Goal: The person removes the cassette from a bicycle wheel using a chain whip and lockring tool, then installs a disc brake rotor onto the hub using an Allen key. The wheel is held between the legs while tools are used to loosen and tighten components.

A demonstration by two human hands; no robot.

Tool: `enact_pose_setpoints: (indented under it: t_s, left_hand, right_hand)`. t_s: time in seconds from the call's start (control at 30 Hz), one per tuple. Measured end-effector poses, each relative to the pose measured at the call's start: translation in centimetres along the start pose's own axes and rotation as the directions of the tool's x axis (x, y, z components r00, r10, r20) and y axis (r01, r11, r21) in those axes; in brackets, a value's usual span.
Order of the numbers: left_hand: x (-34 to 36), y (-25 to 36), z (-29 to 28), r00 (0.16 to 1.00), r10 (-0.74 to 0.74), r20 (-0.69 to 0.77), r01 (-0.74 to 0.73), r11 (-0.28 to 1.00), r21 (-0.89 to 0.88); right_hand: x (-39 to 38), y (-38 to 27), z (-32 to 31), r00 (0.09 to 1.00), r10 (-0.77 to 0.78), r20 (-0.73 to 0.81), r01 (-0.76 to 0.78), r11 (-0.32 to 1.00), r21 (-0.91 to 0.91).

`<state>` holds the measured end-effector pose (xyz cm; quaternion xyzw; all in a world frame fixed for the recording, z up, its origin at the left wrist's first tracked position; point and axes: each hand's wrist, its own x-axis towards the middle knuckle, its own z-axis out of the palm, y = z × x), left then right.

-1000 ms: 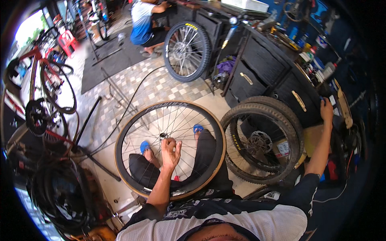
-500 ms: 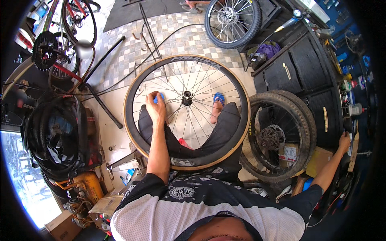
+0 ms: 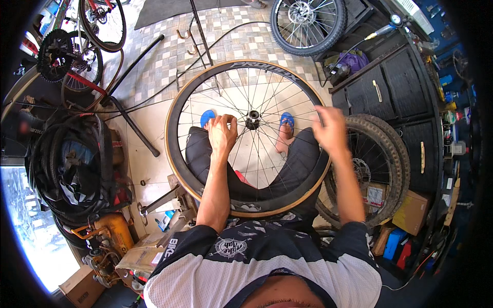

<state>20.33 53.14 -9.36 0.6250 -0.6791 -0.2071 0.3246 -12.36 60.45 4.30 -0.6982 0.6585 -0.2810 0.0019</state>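
Observation:
A bicycle wheel [image 3: 173, 133] with a deep black rim and a tan-walled tyre lies across my lap, its hub [image 3: 252, 120] facing up amid thin dark spokes. Over the spokes left of the hub is my left hand [image 3: 222, 136], fingers curled together in a pinch. Whatever may be between those fingertips is too small to make out. My right hand [image 3: 330, 131] hovers by the wheel's right edge, smeared by motion. I cannot see whether it touches the tyre or carries anything.
Two knobbly-tyred wheels [image 3: 400, 154] lean at my right against black cabinets [image 3: 395, 87]. Another wheel [image 3: 339, 31] stands ahead. Black tyres and tubes [image 3: 46, 159] hang at the left, above a yellow compressor [image 3: 115, 231]. A thin metal stand [image 3: 201, 38] and bicycles [image 3: 84, 82] are farther off.
My right hand has come in from the cabinet side at the far right to the wheel's right edge. My left hand has moved toward the hub, its fingers more curled.

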Motion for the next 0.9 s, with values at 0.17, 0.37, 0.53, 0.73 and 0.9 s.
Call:
enact_pose_setpoints:
  t_s: [0.17,0.37,0.53,0.73,0.9]
  left_hand:
    - [-0.1,-0.2,-0.5,0.999,0.0,-0.046,-0.001,1.0,-0.009]
    - [0.0,-0.1,-0.3,0.998,-0.012,-0.054,0.012,1.0,-0.001]
    - [-0.6,-1.4,0.2,0.999,0.002,-0.044,0.004,0.99,0.139]
    - [-0.1,0.6,-0.9,0.995,-0.045,-0.084,0.055,0.991,0.124]
    - [1.6,6.5,-7.0,0.985,-0.006,-0.174,0.016,0.998,0.055]
  right_hand:
    - [0.7,-7.8,11.5,0.963,-0.043,0.267,0.053,0.998,-0.032]
    - [2.8,-7.5,13.9,0.95,-0.108,0.292,0.101,0.994,0.039]
    - [3.9,-1.6,14.4,0.954,0.225,0.197,-0.222,0.974,-0.034]
    - [4.1,0.2,14.0,0.828,0.281,0.486,-0.359,0.93,0.075]
    - [8.6,-5.3,7.2,0.867,0.365,0.339,-0.411,0.909,0.069]
